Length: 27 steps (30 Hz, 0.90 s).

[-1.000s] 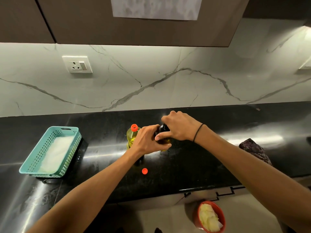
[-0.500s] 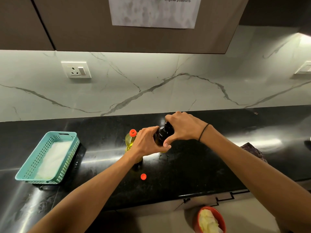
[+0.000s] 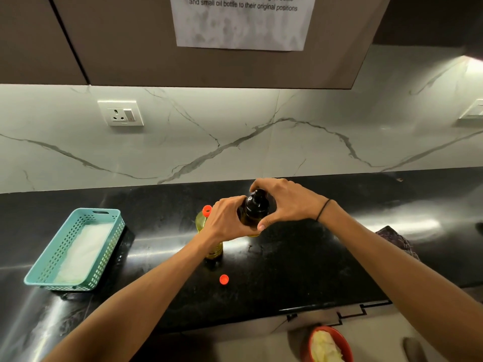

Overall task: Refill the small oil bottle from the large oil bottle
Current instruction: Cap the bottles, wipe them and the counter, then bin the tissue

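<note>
left hand point(image 3: 226, 221), right hand point(image 3: 286, 202) gripping upright small oil bottle point(image 3: 254, 210)

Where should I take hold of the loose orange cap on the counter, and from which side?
Pinch the orange cap by its rim, coming straight down from above. It is small and lies low on the black counter with open space around it, in front of the large oil bottle. Both hands are on the small dark bottle, so one must let go first.

Black polished stone countertop point(image 3: 339, 270) against a white marble backsplash point(image 3: 235, 131) with grey veins. Brown wall cabinets point(image 3: 183, 61) above carry a taped paper notice point(image 3: 240, 24); wall socket point(image 3: 120, 113) at left, under-cabinet light point(image 3: 474, 66) at right.
</note>
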Each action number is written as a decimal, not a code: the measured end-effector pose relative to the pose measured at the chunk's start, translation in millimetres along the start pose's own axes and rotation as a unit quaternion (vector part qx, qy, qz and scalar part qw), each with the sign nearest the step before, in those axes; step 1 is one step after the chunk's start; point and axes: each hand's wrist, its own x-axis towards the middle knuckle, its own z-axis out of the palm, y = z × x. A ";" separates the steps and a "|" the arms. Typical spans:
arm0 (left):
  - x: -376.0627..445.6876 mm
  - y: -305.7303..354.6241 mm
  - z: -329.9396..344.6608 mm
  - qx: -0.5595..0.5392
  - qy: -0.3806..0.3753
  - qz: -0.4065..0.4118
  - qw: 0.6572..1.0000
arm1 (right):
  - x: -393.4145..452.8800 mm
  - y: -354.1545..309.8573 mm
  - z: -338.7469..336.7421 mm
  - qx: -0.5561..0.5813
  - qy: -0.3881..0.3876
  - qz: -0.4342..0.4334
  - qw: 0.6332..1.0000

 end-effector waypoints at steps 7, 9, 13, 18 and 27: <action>-1.3 2.7 -5.0 -0.010 -0.002 -0.003 1.000 | 19.3 -13.6 -5.2 -0.070 -0.010 -0.086 0.994; -3.3 2.6 -8.6 -0.013 -0.006 -0.002 1.000 | 23.5 -16.2 -3.7 -0.091 -0.017 -0.091 0.992; -8.4 1.3 -14.9 0.004 0.002 -0.011 1.000 | 29.3 -19.5 4.0 -0.092 0.002 -0.084 0.992; -13.3 -9.0 -14.6 0.002 -0.011 -0.021 1.000 | 33.2 -25.7 11.0 -0.108 -0.001 -0.071 0.992; -8.9 -5.3 -15.3 0.006 -0.003 -0.017 1.000 | 37.7 -29.2 5.2 -0.121 -0.039 -0.044 0.991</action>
